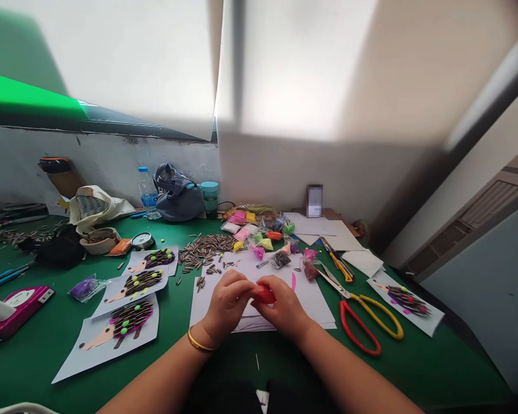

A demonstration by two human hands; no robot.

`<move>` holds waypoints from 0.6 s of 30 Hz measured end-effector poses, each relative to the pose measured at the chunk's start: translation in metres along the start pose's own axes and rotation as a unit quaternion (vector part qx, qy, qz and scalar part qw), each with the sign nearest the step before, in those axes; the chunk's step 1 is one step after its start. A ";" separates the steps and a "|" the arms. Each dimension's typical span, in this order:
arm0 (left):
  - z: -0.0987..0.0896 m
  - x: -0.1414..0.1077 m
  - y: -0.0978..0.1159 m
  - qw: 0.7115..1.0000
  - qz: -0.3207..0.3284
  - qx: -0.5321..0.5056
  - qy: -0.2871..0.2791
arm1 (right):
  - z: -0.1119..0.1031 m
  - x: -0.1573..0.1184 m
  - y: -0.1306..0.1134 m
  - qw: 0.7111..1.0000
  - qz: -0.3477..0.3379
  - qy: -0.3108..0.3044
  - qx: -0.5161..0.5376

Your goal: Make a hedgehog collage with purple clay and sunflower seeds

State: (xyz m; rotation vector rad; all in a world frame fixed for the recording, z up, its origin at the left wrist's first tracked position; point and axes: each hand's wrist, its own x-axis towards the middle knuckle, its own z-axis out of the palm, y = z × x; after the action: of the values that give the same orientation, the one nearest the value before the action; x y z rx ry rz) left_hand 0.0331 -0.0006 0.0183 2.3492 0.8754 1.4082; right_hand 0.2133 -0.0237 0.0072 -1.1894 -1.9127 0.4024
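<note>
Four hedgehog cards (141, 346) — two hands (228, 305), one bangle (198, 340), one phone (314, 201), one blue-capped bottle (147, 195) — seeds (205, 249) past counting.

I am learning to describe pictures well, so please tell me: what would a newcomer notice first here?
Probably the large scissors, with one red and one yellow handle, lying open right of the hands. Next, perhaps, the hedgehog pictures with dark spiny backs, three at left and one at far right, and the heap of striped seeds behind the white paper.
</note>
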 end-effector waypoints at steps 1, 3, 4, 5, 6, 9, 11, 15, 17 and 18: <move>0.000 0.000 0.000 1.000 -0.013 0.010 0.005 | 0.000 -0.001 -0.002 1.000 -0.005 -0.009 0.006; 0.000 0.000 0.000 0.999 -0.030 0.034 -0.009 | -0.001 -0.003 -0.005 0.999 -0.015 -0.028 0.020; 0.000 0.002 -0.001 0.998 -0.037 0.047 -0.021 | -0.002 -0.003 -0.004 0.999 -0.021 -0.038 0.028; 0.000 0.004 -0.001 0.997 -0.045 0.058 -0.030 | -0.004 -0.002 -0.003 0.998 -0.028 -0.046 0.034; 0.001 0.007 -0.003 0.995 -0.060 0.069 -0.036 | -0.007 0.001 0.001 0.998 -0.032 -0.048 0.035; 0.000 0.024 -0.016 0.984 -0.151 0.089 -0.037 | -0.030 0.022 0.022 0.999 -0.008 0.003 -0.033; 0.000 0.038 -0.030 0.967 -0.221 0.111 -0.058 | -0.051 0.044 0.043 0.980 0.089 0.031 -0.173; 0.003 0.060 -0.060 0.941 -0.272 0.165 -0.117 | -0.080 0.086 0.080 0.905 0.213 -0.039 -0.366; 0.006 0.064 -0.069 0.930 -0.283 0.194 -0.130 | -0.079 0.098 0.092 0.894 0.225 -0.065 -0.382; 0.008 0.065 -0.072 0.926 -0.283 0.209 -0.134 | -0.076 0.102 0.096 0.890 0.229 -0.071 -0.388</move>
State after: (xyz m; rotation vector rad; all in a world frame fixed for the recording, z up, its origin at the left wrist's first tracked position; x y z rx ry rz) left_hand 0.0367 0.0963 0.0236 2.1982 1.7202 0.6980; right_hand 0.3081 0.1001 0.0409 -2.2088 -1.9597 -0.0733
